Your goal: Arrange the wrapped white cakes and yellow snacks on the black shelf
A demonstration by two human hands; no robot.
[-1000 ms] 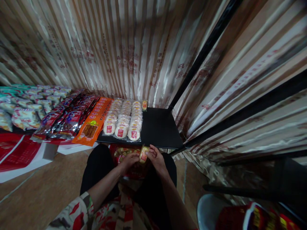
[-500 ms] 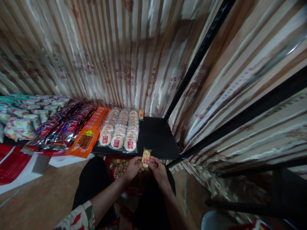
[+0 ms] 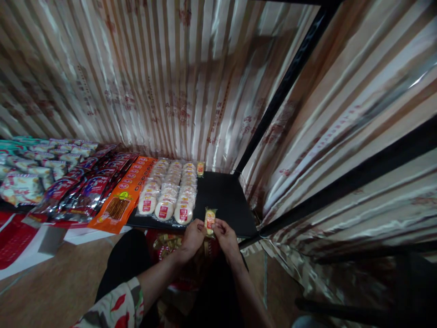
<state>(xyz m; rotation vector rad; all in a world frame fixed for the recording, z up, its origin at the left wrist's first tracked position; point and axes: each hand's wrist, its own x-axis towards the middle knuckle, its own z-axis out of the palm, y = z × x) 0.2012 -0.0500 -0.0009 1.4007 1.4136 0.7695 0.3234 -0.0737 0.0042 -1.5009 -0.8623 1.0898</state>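
Between my hands is a small yellow wrapped snack packet (image 3: 209, 220) with a red label, held upright over the front edge of the black shelf (image 3: 221, 193). The fingers of my left hand (image 3: 194, 237) pinch its left side, and my right hand (image 3: 226, 236) grips the right side. A similar yellow packet (image 3: 200, 169) lies at the back of the shelf. Left of it, round white rice crackers (image 3: 164, 210) in clear wrappers overlap in three rows. Under my hands, partly hidden, a red bag (image 3: 160, 241) with gold-wrapped pieces rests between my legs.
An orange snack bag (image 3: 118, 200), dark red shiny packets (image 3: 88, 189) and white packets (image 3: 22, 187) line the shelf leftward. Black metal posts (image 3: 273, 109) stand at the right corner. A striped curtain (image 3: 191, 82) hangs behind the shelf.
The view has shifted slightly. Both hands have moved a little forward with the yellow packet, which now overlaps the shelf's front part more. The grip looks the same.
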